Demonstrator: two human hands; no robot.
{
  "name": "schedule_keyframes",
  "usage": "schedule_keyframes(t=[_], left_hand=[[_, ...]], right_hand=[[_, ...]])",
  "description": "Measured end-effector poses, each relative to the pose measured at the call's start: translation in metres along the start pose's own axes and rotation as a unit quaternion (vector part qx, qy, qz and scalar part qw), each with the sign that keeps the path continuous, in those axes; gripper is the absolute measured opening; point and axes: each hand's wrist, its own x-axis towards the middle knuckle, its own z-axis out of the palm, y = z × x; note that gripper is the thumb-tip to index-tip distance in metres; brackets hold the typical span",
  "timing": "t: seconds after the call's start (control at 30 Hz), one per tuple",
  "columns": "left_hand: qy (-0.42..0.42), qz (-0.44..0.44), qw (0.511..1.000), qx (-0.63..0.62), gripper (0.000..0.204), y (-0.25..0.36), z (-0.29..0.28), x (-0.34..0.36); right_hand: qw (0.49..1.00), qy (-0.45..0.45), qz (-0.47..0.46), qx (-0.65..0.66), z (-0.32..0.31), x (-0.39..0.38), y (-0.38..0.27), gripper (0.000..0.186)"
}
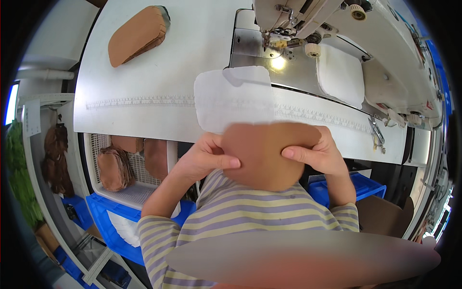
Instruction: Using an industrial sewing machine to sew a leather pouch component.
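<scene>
A flat brown leather-like piece with rounded edges is held up in front of my body, just off the table's near edge. My left hand pinches its left side, thumb on top. On the opposite side my right hand grips it the same way. Both sets of fingers are mostly hidden behind the piece. Just beyond it lies a thin white rounded sheet on the table. The sewing machine's needle area stands farther back, its lamp lighting the metal plate.
Stacked brown pieces lie at the table's far left. White sheets rest by the machine, and thread snips lie near the right edge. A white basket of brown pieces and a blue crate stand at left.
</scene>
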Motion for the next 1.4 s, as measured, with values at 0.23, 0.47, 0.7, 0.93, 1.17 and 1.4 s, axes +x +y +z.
schedule_keyframes(t=[0.23, 0.47, 0.7, 0.93, 1.17, 1.4], left_hand=[[0.427, 0.158, 0.819, 0.348, 0.034, 0.017, -0.011, 0.008], [0.373, 0.141, 0.706, 0.585, 0.019, 0.017, -0.021, 0.012], [0.387, 0.130, 0.733, 0.544, 0.018, 0.024, -0.015, 0.008], [0.394, 0.113, 0.724, 0.555, 0.018, 0.024, -0.023, 0.013], [0.401, 0.123, 0.700, 0.578, 0.017, 0.021, -0.026, 0.015], [0.406, 0.140, 0.689, 0.584, 0.015, 0.018, -0.028, 0.015]], right_hand=[[0.893, 0.293, -0.036, -0.338, 0.010, 0.048, 0.031, 0.056], [0.822, 0.276, -0.077, -0.492, 0.011, 0.042, 0.050, 0.052], [0.836, 0.296, -0.122, -0.445, 0.004, 0.038, 0.047, 0.025], [0.812, 0.306, -0.106, -0.486, -0.003, 0.051, 0.052, 0.023], [0.782, 0.326, -0.115, -0.519, -0.001, 0.051, 0.057, 0.020], [0.778, 0.326, -0.134, -0.521, -0.002, 0.054, 0.057, 0.023]])
